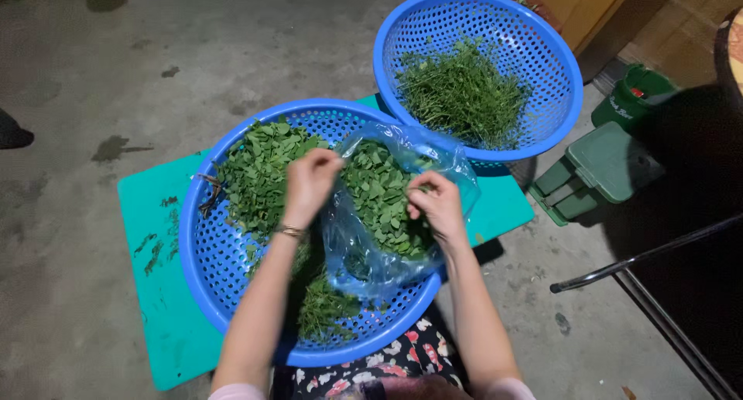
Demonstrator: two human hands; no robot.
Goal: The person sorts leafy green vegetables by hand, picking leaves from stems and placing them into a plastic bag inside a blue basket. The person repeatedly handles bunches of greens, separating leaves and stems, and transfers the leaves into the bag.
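The bag (387, 214), thin clear-blue plastic, sat mid-frame in the near basket (209, 253), stuffed with picked leaves. It looked light, floppy and easy to tear, so the rim seemed the best hold. Left hand (309, 185) and right hand (437, 206) were both pinched shut on that rim. The far basket (557, 67), upper right, held stems (464, 90); loose leaves (259, 176) lay left of the bag.

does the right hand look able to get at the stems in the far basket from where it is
Probably yes. The right hand grips the plastic bag's edge, and the far basket with its stems sits just beyond, open-topped, with nothing between; it would have to let go first.
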